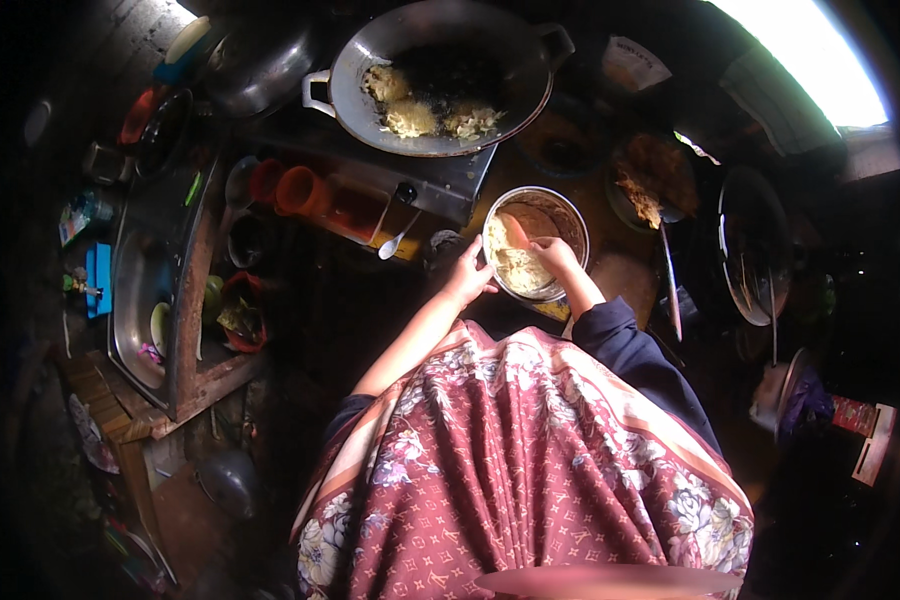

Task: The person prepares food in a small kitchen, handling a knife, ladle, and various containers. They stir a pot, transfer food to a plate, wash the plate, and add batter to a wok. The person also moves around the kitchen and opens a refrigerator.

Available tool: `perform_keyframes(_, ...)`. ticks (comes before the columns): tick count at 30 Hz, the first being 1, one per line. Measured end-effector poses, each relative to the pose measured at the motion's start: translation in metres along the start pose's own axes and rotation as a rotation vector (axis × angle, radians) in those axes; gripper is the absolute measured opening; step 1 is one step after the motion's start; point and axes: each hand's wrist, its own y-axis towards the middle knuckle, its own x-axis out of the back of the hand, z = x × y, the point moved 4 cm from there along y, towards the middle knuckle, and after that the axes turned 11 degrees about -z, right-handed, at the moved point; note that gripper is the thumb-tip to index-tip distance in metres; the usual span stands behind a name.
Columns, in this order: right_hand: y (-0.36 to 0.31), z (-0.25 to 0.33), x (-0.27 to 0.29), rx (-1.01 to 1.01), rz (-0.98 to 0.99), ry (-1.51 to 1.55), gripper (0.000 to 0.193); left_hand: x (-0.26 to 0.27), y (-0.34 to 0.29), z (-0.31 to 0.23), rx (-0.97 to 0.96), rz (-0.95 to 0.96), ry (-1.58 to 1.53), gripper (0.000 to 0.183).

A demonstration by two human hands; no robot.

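Observation:
A round metal bowl (582,222) with pale, shredded-looking batter (520,268) stands in front of me. My left hand (468,274) grips its left rim, thumb near the edge and fingers down the outside. My right hand (556,258) reaches over the right side, closed round an orange-pink scoop (515,231) whose blade dips into the batter; its handle is mostly hidden by my fingers. Beyond the bowl, a large two-handled wok (355,75) sits on the stove (448,187), with several battered fritters (410,118) frying in dark oil.
At the right stand a dish of browned fried food (653,178) with a long-handled utensil (672,275), and a big pan (738,240). Orange cups (298,190) and a white spoon (398,238) lie left of the bowl. A metal sink (135,260) is farther left.

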Motion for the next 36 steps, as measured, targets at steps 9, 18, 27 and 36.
perform_keyframes(9,-0.036,-0.01,0.033,-0.338,0.391,1.024,0.029,0.017,0.002,0.003,0.117,-0.083,-0.088,0.067)
perform_keyframes(18,-0.046,-0.013,0.055,-0.341,0.375,0.957,0.026,0.025,0.014,0.001,0.124,-0.054,-0.102,0.069)
perform_keyframes(27,-0.044,0.026,0.134,-0.274,0.316,0.626,0.022,0.069,0.006,-0.003,0.179,0.109,-0.014,0.065)
perform_keyframes(36,0.021,0.142,0.225,-0.07,0.266,0.534,0.024,0.182,-0.061,0.008,0.216,-0.178,-0.096,0.05)
